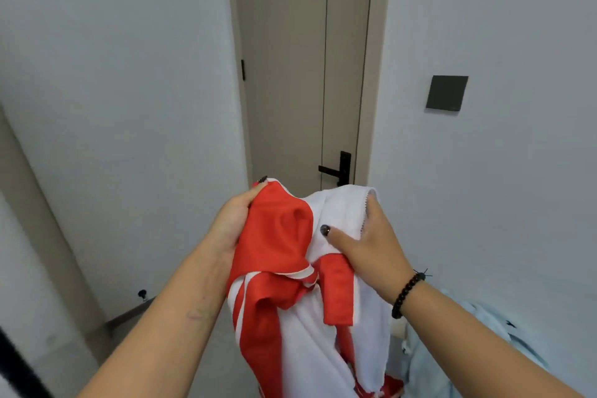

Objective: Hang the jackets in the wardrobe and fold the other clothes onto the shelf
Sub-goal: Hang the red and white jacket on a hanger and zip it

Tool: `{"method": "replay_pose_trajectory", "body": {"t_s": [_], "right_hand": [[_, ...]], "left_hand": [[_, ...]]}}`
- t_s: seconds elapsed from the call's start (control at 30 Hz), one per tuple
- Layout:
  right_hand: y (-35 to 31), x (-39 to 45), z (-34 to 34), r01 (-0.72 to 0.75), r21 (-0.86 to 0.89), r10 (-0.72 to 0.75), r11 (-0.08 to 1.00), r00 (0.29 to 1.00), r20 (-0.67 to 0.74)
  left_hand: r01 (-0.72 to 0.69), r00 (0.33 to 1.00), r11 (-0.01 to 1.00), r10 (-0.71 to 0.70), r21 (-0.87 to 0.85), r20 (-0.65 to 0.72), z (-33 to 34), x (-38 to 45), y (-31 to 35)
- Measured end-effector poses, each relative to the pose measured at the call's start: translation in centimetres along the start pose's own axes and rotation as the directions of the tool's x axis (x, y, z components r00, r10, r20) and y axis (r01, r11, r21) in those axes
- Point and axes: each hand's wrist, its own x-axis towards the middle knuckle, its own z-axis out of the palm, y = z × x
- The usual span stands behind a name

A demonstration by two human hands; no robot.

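Fingers of the left hand (234, 220) curl behind a bunched red and white fabric garment (300, 284), mostly hidden by its red part; the right hand (368, 242) grips the white part, thumb pressed on top, other fingers out of sight behind. Its lower end is cut off by the near edge. A pale blue cloth (478, 339) lies near right, partly hidden. Beyond stand a closed beige door (290, 74), white walls and a dark square wall plate (446, 93).

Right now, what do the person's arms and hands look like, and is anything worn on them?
Both forearms are bare, with no sleeves in view. The left hand has a dark painted nail showing. The right hand has a dark, glittery thumbnail, and a black beaded bracelet with a small tassel knot circles its wrist. No rings or watch show.
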Motion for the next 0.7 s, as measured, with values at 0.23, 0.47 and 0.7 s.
{"method": "replay_pose_trajectory", "body": {"t_s": [0.23,0.47,0.7], "right_hand": [[-7.4,0.6,13.3,-0.182,0.486,0.119,0.855,0.98,0.159],[-14.0,-2.2,28.0,-0.404,0.712,0.187,0.574,0.912,0.366],[-20.8,-6.5,40.9,-0.364,0.694,0.127,0.621,0.921,0.369]], "left_hand": [[-0.024,0.968,0.975,0.078,0.22,-0.239,-10.7,-3.9,1.5],[0.239,0.958,0.811,-0.108,0.534,-0.266,-24.7,-13.7,4.2],[0.16,0.858,0.781,0.192,0.604,-0.476,-34.5,-22.2,6.8]]}}
